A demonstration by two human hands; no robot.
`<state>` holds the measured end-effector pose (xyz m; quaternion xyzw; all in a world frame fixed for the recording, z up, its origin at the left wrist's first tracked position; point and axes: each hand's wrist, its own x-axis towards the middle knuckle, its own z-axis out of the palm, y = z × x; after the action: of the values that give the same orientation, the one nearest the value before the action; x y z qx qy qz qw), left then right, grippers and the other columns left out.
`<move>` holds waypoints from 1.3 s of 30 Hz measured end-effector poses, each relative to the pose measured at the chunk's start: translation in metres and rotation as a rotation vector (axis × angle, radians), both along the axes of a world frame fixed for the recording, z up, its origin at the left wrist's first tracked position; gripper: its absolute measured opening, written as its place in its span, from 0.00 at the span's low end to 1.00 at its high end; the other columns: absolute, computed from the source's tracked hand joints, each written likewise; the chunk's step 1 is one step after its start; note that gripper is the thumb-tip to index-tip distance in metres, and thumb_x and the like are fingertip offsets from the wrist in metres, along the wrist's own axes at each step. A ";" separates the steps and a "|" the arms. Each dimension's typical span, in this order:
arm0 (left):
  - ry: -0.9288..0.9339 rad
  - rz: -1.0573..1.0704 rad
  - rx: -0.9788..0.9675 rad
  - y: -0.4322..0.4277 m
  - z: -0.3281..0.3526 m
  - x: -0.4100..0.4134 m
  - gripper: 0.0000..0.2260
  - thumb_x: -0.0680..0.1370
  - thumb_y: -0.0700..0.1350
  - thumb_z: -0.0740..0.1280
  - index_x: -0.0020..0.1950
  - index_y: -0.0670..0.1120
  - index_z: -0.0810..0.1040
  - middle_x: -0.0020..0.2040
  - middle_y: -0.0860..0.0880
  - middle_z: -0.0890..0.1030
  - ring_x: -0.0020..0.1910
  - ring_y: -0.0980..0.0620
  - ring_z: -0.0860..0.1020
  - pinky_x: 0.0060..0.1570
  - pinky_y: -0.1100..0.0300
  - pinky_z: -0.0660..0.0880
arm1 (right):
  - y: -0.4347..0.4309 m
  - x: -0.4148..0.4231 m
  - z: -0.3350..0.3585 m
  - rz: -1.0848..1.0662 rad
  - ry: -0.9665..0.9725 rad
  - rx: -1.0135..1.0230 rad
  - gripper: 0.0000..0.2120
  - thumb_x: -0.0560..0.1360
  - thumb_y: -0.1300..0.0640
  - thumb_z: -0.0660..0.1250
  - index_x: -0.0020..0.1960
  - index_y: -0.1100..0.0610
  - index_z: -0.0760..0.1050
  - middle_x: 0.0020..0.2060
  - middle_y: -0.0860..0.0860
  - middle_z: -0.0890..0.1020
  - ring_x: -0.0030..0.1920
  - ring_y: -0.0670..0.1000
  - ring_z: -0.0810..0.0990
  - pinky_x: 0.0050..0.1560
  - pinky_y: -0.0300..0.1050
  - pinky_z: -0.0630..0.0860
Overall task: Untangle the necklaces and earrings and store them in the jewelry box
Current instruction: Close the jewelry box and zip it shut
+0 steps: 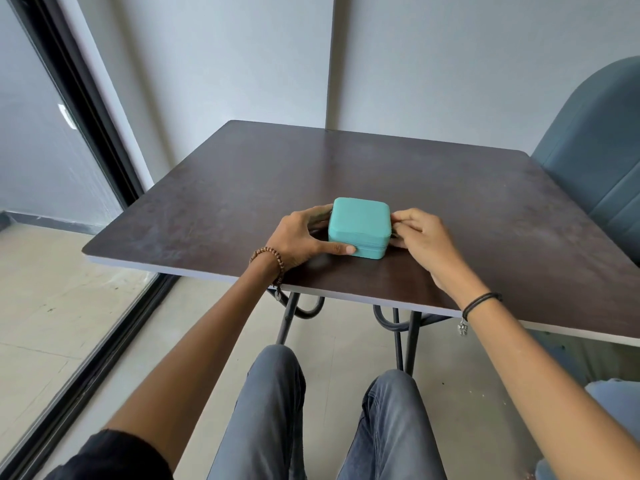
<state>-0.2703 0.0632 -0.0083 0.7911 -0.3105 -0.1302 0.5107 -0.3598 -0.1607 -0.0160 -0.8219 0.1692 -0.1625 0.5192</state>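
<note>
Bracing the closed jewelry box (358, 223) on the desk (485, 209) between 2 hands: left hand (298, 237) clamped round its left side, right hand (422, 237) pinching at its right edge, likely on the zipper (372, 244). Could skid or tip if tugged harder than braced.

Soft daylight, sharp (edges wide-angle bowed)

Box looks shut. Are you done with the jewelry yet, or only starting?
Hard to say. Done: the box sits closed on the table, and no necklaces or earrings show. In hand: the left hand holds its left side while the right hand pinches at its right edge. Left: unclear whether it's being opened or closed.
</note>
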 end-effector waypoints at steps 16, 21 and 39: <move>0.015 0.092 -0.120 0.000 -0.011 0.035 0.40 0.65 0.47 0.81 0.74 0.45 0.69 0.66 0.52 0.78 0.63 0.59 0.77 0.67 0.59 0.72 | 0.014 0.036 0.013 0.241 0.049 0.044 0.37 0.66 0.65 0.80 0.72 0.54 0.70 0.65 0.44 0.78 0.64 0.41 0.76 0.55 0.27 0.69; -0.033 0.130 -0.100 0.003 -0.004 0.091 0.36 0.68 0.43 0.79 0.74 0.44 0.69 0.65 0.53 0.78 0.62 0.59 0.77 0.64 0.68 0.71 | 0.024 0.103 0.017 0.255 0.015 0.076 0.38 0.67 0.66 0.80 0.72 0.56 0.69 0.67 0.47 0.76 0.62 0.43 0.78 0.55 0.32 0.73; -0.072 0.320 -0.056 0.006 -0.012 0.302 0.27 0.73 0.37 0.74 0.70 0.40 0.71 0.65 0.45 0.78 0.64 0.49 0.77 0.69 0.53 0.70 | 0.039 0.333 0.012 0.294 0.014 0.088 0.32 0.69 0.65 0.78 0.70 0.59 0.69 0.60 0.48 0.76 0.60 0.45 0.75 0.52 0.35 0.71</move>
<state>0.0321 0.0691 -0.0199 0.8200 -0.2020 -0.0099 0.5354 -0.0264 -0.1217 -0.0039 -0.8153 0.0575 -0.0714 0.5718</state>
